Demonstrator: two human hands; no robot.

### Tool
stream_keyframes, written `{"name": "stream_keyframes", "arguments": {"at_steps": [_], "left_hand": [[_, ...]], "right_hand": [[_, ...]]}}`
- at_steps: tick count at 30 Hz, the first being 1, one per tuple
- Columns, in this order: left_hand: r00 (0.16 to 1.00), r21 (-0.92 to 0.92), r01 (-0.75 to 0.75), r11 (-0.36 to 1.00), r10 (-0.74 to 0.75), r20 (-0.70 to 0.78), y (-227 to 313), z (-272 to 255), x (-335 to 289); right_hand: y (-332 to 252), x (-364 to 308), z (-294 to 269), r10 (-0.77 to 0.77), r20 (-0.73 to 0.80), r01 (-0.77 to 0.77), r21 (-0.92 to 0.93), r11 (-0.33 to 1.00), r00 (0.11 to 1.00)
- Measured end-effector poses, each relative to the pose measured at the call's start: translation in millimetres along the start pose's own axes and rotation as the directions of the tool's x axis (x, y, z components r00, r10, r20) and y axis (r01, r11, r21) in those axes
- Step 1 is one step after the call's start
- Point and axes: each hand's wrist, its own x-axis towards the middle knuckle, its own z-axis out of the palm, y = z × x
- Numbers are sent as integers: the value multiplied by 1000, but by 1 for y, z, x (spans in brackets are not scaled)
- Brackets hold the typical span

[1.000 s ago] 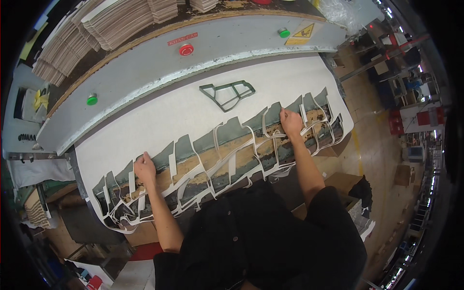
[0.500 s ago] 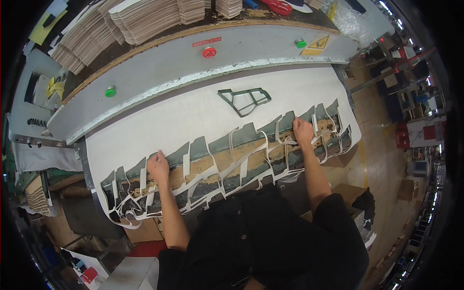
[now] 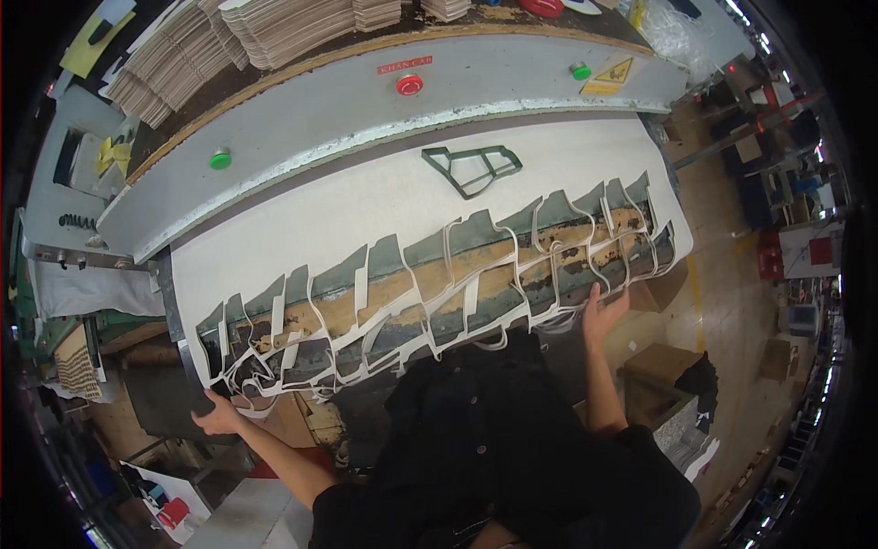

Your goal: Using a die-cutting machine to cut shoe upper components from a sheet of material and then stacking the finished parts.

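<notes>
A white sheet [image 3: 320,229] covers the far part of the worktable. Its near part is a web of thin cut-out strips [image 3: 471,304], and the worn green and tan table surface [image 3: 402,288] shows through the gaps. My left hand [image 3: 219,417] is by the web's near left corner, thumb and fingers apart. At the near right edge is my right hand [image 3: 604,313], thumb and fingers spread beside the strips. Neither hand shows a clear hold on anything. A dark green metal cutting die [image 3: 451,177] lies on the uncut sheet, beyond both hands.
Behind the sheet runs a grey machine beam [image 3: 311,125] with a red button [image 3: 409,85] and green buttons [image 3: 219,160]. Stacks of cut pieces [image 3: 288,32] lie on the shelf above. A cardboard box [image 3: 660,364] stands at the right, below table height.
Both hands have come off the middle of the web to its near edge, the left moving outward and down, the right downward. Their fingers have spread. The view has shifted slightly.
</notes>
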Motion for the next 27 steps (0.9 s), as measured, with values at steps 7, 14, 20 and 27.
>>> {"name": "stream_keyframes", "arguments": {"at_steps": [7,14,20,27], "left_hand": [[734,-501,495,710,-34,678,-83,51,11],[694,-224,-206,953,304,652,-89,-4,89],[695,-623,-313,717,620,365,22,-115,200],[704,-210,-408,888,453,547,-37,-46,220]], "right_hand": [[26,-43,10,337,797,-818,309,486,501],[61,-47,-16,212,532,-429,323,844,820],[13,92,-119,346,328,-475,532,702,879],[91,26,-87,217,552,-241,-29,970,805]]}}
